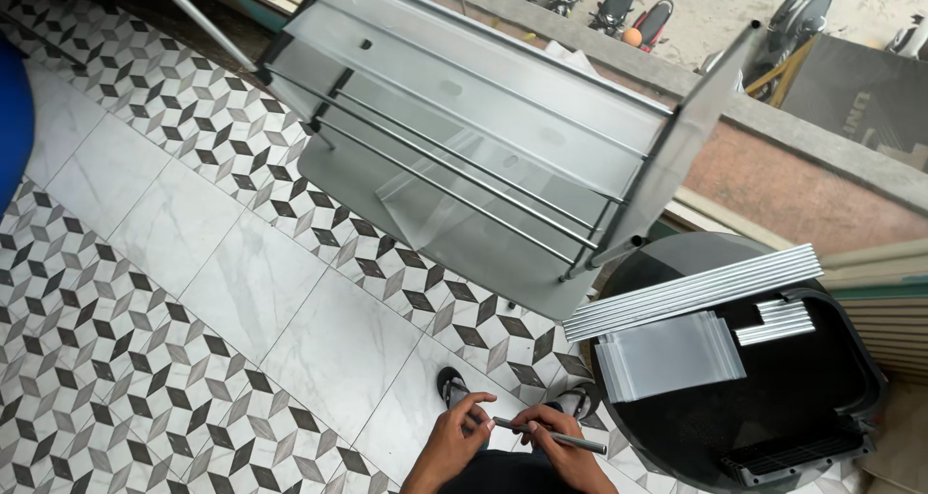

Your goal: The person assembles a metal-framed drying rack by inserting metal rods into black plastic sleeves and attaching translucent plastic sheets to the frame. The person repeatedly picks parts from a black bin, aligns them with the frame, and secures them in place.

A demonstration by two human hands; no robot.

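Note:
At the bottom middle of the head view, my left hand (456,439) and my right hand (564,448) both grip a short grey metal rod (578,442), the left at its left end, the right around its middle. My sandalled feet (451,385) show just beyond the hands on the tiled floor. A half-built rack (464,136) of frosted plastic panels and metal bars stands further out, above the hands.
A round dark table (667,257) at the right carries long metal rods (691,291), a stack of translucent panels (669,357) and a black tray (822,397). Patterned and white floor tiles (193,262) spread left. A low wall (822,136) runs behind, with parked motorbikes beyond.

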